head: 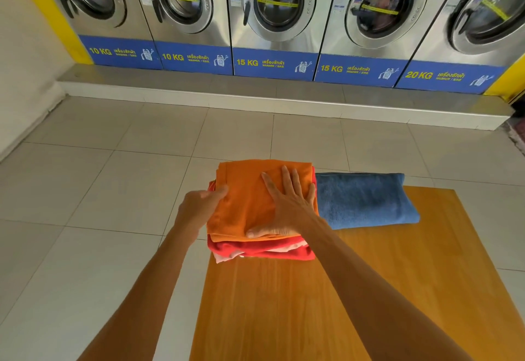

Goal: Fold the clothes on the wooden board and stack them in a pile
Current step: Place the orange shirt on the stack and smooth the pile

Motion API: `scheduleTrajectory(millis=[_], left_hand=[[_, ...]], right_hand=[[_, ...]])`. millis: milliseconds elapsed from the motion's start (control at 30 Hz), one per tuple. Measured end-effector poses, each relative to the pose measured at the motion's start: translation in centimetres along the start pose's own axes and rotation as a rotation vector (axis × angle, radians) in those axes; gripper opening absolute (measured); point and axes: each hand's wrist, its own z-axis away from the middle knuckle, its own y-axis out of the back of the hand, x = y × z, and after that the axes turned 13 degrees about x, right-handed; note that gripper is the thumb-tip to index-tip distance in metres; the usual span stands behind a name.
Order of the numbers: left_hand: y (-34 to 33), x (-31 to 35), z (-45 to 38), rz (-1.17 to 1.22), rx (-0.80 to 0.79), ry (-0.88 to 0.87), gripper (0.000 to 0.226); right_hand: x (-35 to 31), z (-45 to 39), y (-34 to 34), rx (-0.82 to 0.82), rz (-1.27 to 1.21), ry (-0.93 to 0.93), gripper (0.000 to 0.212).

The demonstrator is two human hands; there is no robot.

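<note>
A folded orange cloth (250, 198) tops the pile on the honey-brown wooden board (355, 289), whose grain runs in fine streaks. Under that cloth lie folded red garments (272, 251) with white and pale pink edges showing. Just right of the pile lies a folded blue terry towel (363, 200). Beyond the board, silver steel washing machines (272, 19) carry blue bands with yellow lettering.
</note>
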Motion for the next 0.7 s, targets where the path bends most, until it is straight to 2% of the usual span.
scheduleTrajectory(millis=[67,133,200,233,300,400,500,567,633,700], left_hand=[[-0.8,1.7,-1.0,0.012,0.073,-0.008,0.040],[-1.4,1.9,-1.8,0.023,0.092,-0.010,0.039],[-1.5,0.9,-2.0,0.017,0.088,0.018,0.036],[-1.4,-0.1,-2.1,0.040,0.077,0.048,0.033],[-1.0,-2.0,-1.8,0.109,0.068,0.099,0.035],[-1.1,-3.3,-1.2,0.070,0.143,0.042,0.044],[-1.9,-2.1,-0.6,-0.033,0.340,-0.122,0.037],[-2.8,-0.5,0.1,-0.084,0.501,-0.314,0.033],[-4.3,1.5,1.1,-0.102,0.530,-0.540,0.032],[-6.4,3.4,2.1,-0.148,0.452,-0.721,0.036]], right_hand=[[-0.2,0.0,0.2,-0.004,-0.040,-0.029,0.129],[0.0,0.0,0.5,0.022,-0.140,-0.104,0.103],[0.5,-0.1,0.4,0.098,-0.194,-0.152,0.076],[0.7,0.1,0.1,0.154,-0.172,-0.152,0.070],[0.8,0.6,-0.7,0.260,-0.090,-0.124,0.071],[0.0,1.3,-1.5,0.351,0.007,-0.087,0.081],[-0.6,1.9,-1.2,0.361,0.058,-0.068,0.090],[-1.0,2.7,-1.2,0.326,0.044,-0.049,0.089],[-1.4,3.8,-1.7,0.333,0.018,-0.018,0.084],[-1.4,5.3,-2.6,0.370,-0.001,0.007,0.078]])
